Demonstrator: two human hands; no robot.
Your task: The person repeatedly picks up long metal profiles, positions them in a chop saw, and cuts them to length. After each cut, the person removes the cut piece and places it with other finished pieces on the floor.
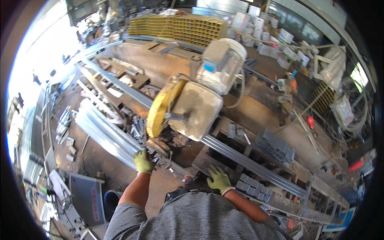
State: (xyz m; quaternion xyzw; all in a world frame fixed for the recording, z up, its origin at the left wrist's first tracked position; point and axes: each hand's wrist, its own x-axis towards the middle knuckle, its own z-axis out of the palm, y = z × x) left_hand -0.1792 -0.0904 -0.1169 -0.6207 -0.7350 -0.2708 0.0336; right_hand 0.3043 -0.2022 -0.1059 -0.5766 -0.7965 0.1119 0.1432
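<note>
My left hand (pixel 143 162), in a yellow-green work glove, is closed beside the near end of a bundle of long silver metal profiles (pixel 106 134). What its fingers hold, if anything, is hidden. My right hand (pixel 219 179), gloved alike, lies with fingers apart on the near edge of the steel bench (pixel 202 163), holding nothing. Ahead of both hands stands a cut-off saw with a yellow blade guard (pixel 166 106), a dusty plate (pixel 196 108) and a motor (pixel 224 66). Long grey metal profiles (pixel 256 168) run from beneath the saw toward the right.
Short cut pieces (pixel 254 188) lie in rows right of my right hand, with another stack (pixel 276 146) behind the profiles. A grey panel (pixel 87 198) and a dark round bin (pixel 112 200) stand at lower left. Yellow stacked tubes (pixel 178 28) and white boxes (pixel 260 34) fill the back.
</note>
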